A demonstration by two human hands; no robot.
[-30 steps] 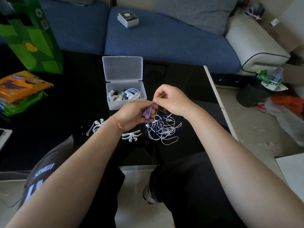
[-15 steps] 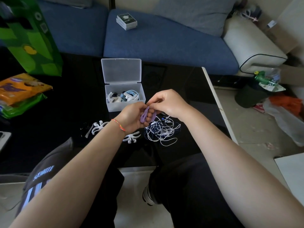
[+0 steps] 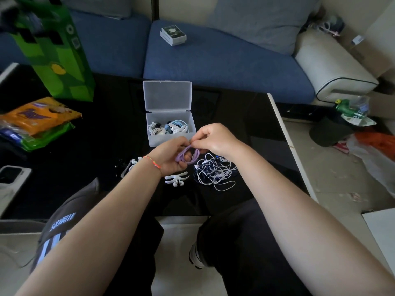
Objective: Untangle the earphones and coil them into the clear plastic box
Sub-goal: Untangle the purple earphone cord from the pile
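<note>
On the shiny black table (image 3: 106, 146), just in front of the clear box (image 3: 171, 129), two hands meet over a purple cord (image 3: 188, 155). That cord is thin and smooth, and it is wound into a small round loop. The left hand (image 3: 171, 158) curls its fingers through the loop and holds it. The right hand (image 3: 213, 139) pinches the top of the same loop with its fingertips. A bright string bracelet (image 3: 152, 161) sits on the left wrist.

Just right of the hands lies a messy pile of wires (image 3: 213, 171), white and dark blue, all knotted in loops on the table. The clear box is frosted plastic with its flat lid standing open. Inside it lie white and light blue earphones, already coiled.

Two white plastic winders (image 3: 176, 178), shaped like little bones with prongs, lie near the left hand.

A green paper bag (image 3: 57, 60) stands at the far left, and an orange snack pack (image 3: 36, 116) lies near it. Its writing is too blurry to read. A small box (image 3: 173, 35) rests on the blue cloth sofa (image 3: 224, 67).
</note>
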